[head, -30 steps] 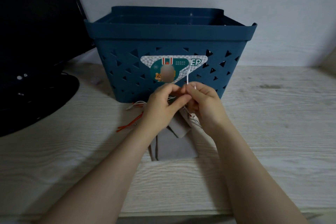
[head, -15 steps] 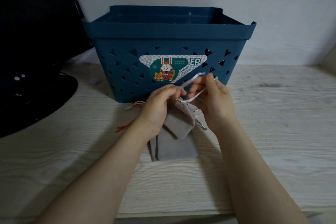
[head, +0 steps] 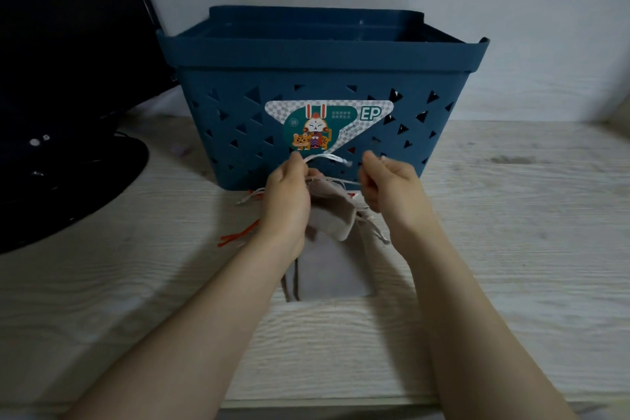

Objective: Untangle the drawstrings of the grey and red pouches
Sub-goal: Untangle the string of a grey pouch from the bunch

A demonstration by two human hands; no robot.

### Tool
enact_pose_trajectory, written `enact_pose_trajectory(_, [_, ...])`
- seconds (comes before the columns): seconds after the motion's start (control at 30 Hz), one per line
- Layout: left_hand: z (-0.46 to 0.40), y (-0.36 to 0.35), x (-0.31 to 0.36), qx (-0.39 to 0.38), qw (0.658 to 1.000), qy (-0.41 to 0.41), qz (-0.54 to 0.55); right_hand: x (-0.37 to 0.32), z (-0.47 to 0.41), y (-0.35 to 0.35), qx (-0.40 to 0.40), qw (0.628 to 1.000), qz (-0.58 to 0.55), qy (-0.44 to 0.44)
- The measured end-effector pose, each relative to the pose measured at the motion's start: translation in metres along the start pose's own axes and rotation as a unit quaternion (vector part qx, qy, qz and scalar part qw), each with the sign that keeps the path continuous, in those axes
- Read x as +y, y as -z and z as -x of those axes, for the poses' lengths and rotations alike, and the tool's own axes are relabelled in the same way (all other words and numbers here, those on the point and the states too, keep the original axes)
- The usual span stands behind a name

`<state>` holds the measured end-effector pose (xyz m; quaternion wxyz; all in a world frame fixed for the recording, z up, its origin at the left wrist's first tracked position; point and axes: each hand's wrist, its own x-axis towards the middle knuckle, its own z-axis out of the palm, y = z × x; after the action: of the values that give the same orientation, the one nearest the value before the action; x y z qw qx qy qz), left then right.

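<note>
A pale wood-grain worktop (head: 511, 249) carried a dark blue plastic basket (head: 320, 58) at upper centre. Below it, at mid-frame, the left hand (head: 286, 201) gripped a small grey fabric pouch (head: 332, 215); the right hand (head: 388, 184) pinched its white drawstring (head: 327, 157). Red cords (head: 238, 236) lay left.

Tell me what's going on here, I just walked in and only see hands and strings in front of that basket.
A person is untangling pouch drawstrings on a pale wooden table, right in front of a dark blue basket. The left hand and right hand each pinch a white drawstring, pulling it apart above a small grey pouch lifted off the table. A larger grey pouch lies flat beneath. Red-orange drawstrings trail to the left; the red pouch itself is hidden.
</note>
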<state>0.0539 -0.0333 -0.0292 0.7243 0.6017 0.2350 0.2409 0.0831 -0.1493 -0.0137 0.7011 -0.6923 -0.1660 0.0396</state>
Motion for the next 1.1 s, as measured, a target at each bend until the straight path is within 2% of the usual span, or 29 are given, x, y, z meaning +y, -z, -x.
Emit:
enact_pose_trajectory(0.1, [0.000, 0.003, 0.001, -0.029, 0.996, -0.053, -0.071, -0.006, 0.004, -0.001, -0.048, 0.996, -0.074, -0.001])
enact_pose_trajectory(0.2, [0.006, 0.007, 0.000, -0.140, 0.950, -0.170, -0.222, -0.010, 0.005, 0.002, -0.072, 0.972, -0.221, -0.019])
enact_pose_trajectory(0.27, [0.010, 0.006, -0.001, -0.190, 0.910, -0.240, -0.279, -0.008, 0.002, 0.004, -0.062, 0.975, -0.212, -0.004])
enact_pose_trajectory(0.33, [0.009, 0.007, 0.000, -0.209, 0.881, -0.290, -0.310, -0.006, 0.001, 0.003, -0.065, 0.981, -0.184, 0.014])
enact_pose_trajectory(0.47, [0.007, 0.011, 0.000, -0.245, 0.853, -0.342, -0.308, -0.004, 0.003, -0.002, -0.108, 0.976, -0.187, 0.022])
enact_pose_trajectory(0.6, [0.003, 0.011, -0.004, -0.245, 0.857, -0.327, -0.314, -0.004, 0.004, -0.002, -0.111, 0.983, -0.140, 0.052])
enact_pose_trajectory(0.73, [0.002, 0.010, -0.001, -0.226, 0.924, -0.198, -0.237, 0.001, 0.004, -0.003, -0.065, 0.995, -0.023, 0.078])
enact_pose_trajectory(0.8, [0.002, 0.010, 0.001, -0.206, 0.941, -0.164, -0.214, 0.003, 0.004, -0.005, -0.064, 0.989, 0.070, 0.117])
enact_pose_trajectory(0.9, [0.002, 0.007, 0.003, -0.185, 0.952, -0.148, -0.195, 0.002, 0.006, -0.007, -0.071, 0.973, 0.173, 0.135])
enact_pose_trajectory(1.0, [0.000, 0.008, 0.004, -0.168, 0.956, -0.132, -0.202, 0.000, 0.007, -0.007, -0.063, 0.964, 0.211, 0.147])
enact_pose_trajectory(1.1, [0.000, 0.011, 0.006, -0.160, 0.968, -0.116, -0.156, 0.001, 0.007, -0.007, -0.061, 0.957, 0.236, 0.160])
